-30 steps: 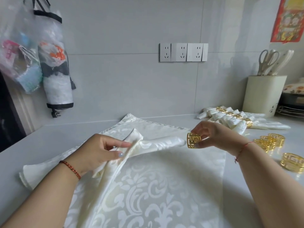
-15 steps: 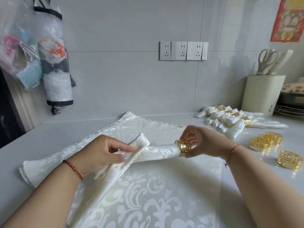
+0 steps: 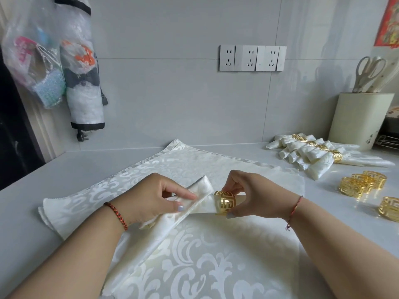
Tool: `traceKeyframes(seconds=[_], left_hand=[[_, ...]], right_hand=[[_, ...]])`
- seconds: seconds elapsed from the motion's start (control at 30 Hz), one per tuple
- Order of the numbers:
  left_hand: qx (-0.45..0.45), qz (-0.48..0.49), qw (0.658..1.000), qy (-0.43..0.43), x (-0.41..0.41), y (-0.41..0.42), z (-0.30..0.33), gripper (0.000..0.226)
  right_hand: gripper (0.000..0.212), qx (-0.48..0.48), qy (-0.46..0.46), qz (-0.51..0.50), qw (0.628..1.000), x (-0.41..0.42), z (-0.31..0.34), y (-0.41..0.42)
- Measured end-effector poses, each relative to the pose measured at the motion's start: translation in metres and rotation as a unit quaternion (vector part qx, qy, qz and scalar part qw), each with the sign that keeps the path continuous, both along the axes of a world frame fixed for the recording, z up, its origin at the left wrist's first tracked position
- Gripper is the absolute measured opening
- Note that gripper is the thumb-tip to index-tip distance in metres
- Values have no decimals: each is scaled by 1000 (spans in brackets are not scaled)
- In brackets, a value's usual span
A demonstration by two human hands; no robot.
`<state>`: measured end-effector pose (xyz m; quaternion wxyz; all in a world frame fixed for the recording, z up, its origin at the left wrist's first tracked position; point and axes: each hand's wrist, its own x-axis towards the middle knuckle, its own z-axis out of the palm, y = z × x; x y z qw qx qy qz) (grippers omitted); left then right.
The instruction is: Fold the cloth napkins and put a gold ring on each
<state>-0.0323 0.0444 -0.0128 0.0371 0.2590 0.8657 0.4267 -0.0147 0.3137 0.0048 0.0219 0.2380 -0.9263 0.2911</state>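
A cream folded napkin (image 3: 200, 190) lies bent in a V over a flat patterned cloth (image 3: 194, 266) on the grey counter. My left hand (image 3: 155, 199) pinches the napkin at its bend. My right hand (image 3: 252, 195) pinches a gold ring (image 3: 224, 202) that sits around the napkin's right arm, close to the bend. At the back right lies a row of several folded napkins wearing gold rings (image 3: 313, 152). Three loose gold rings (image 3: 362, 184) lie on the counter at the right, one of them (image 3: 388, 209) nearer the edge of view.
A cream utensil holder (image 3: 362, 119) with scissors stands at the far right against the wall. Plastic bags (image 3: 54, 67) hang on the left wall. A socket strip (image 3: 252, 58) is on the tiled wall behind.
My right hand has slid the gold ring from the napkin's tip leftward along the folded arm toward the bend. My left hand has kept its pinch at the bend.
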Motion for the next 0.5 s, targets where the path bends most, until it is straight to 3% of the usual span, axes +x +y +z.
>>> traceKeyframes(seconds=[0.5], left_hand=[[0, -24, 1000, -10, 12, 10, 5, 46]], right_hand=[[36, -142, -25, -19, 989, 1, -9, -12]])
